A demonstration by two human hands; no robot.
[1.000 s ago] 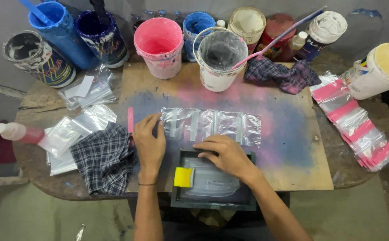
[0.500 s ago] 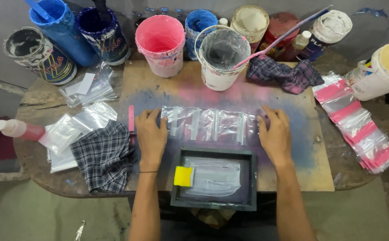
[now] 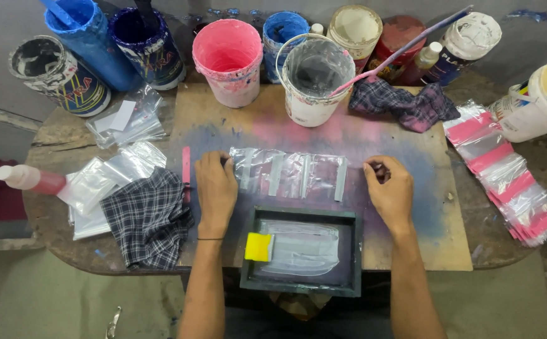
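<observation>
Bags [image 3: 289, 174], clear and overlapped in a row, lie on the stained board [image 3: 411, 207] just above the screen frame [image 3: 298, 251]. Laying them well calls for even spacing and edges pressed flat. Left hand [image 3: 216, 191] rests palm-down, fingers spread, on the row's left end. Right hand [image 3: 389, 188] sits at the right end, fingers curled, seemingly pinching the last bag's edge.

Worn round desk [image 3: 54, 135] carrying a paint-stained board [image 3: 411, 238], paint buckets [image 3: 226, 59], checked cloths [image 3: 148, 220], clear bags [image 3: 97, 185], pink-striped bags [image 3: 506, 179] and a bottle [image 3: 25, 179].
</observation>
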